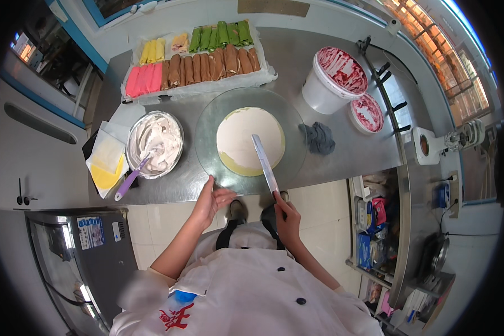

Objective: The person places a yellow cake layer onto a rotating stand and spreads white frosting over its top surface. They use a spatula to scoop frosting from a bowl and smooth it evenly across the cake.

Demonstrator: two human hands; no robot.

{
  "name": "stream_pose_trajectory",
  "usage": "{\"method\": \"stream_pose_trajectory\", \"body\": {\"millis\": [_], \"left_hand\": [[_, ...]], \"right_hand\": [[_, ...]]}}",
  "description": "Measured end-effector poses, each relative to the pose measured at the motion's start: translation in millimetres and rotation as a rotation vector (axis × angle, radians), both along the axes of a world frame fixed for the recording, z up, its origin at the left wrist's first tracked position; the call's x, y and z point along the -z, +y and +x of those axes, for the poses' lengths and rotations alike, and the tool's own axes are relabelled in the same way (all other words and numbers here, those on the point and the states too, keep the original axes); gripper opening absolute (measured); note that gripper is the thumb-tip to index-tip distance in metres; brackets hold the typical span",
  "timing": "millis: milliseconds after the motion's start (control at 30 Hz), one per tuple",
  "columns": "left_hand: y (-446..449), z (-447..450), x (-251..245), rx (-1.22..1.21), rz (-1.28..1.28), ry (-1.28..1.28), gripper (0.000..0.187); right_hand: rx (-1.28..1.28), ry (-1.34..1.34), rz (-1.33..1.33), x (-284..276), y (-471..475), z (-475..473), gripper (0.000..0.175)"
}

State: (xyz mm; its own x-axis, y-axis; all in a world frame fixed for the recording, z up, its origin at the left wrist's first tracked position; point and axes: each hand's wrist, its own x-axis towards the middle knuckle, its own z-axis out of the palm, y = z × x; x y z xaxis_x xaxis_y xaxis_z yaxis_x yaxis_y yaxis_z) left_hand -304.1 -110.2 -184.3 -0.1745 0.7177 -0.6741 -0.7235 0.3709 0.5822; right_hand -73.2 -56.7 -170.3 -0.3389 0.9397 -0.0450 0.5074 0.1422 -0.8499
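My right hand [288, 220] holds a metal icing spatula [263, 161] by its near end. The blade lies over a thin round green crepe [252, 171], its tip near the middle. Pale pinkish cream [243, 130] covers most of the crepe, leaving green showing along the lower and right rim. Under it is a round glass turntable [210, 109]. At the turntable's near left rim is my left hand [210, 201], thumb and fingers apart. Left of the turntable sits a metal bowl of whipped cream [161, 132], with a purple-handled spatula [131, 179] resting in it.
Behind stands a paper-lined tray [269, 73] of rolled crepes in yellow, green, pink and brown. To the right are a white bucket [319, 90] smeared red inside, its lid [367, 115] and a grey cloth [320, 138]. Paper sheets [109, 145] and a yellow crepe [106, 174] lie at left.
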Motion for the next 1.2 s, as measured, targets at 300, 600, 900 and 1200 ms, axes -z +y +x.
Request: {"method": "stream_pose_trajectory", "body": {"millis": [300,600,900,1200], "left_hand": [[13.4,-7.7,-11.7,-0.186,0.111,-0.06,0.085],[9.3,-9.0,0.3,-0.042,0.067,-0.097,0.069],[6.8,-1.6,5.9,-0.085,0.071,0.038,0.066],[23.0,-18.1,-6.4,-0.34,0.063,0.199,0.063]], "right_hand": [[-0.141,-0.029,0.035,7.3,-9.2,-13.7,0.038],[-0.073,-0.479,0.506,12.0,21.0,27.3,0.048],[0.006,-0.15,0.119,2.9,10.3,18.5,0.038],[0.007,-0.102,0.104,4.5,13.8,14.9,0.038]]}}
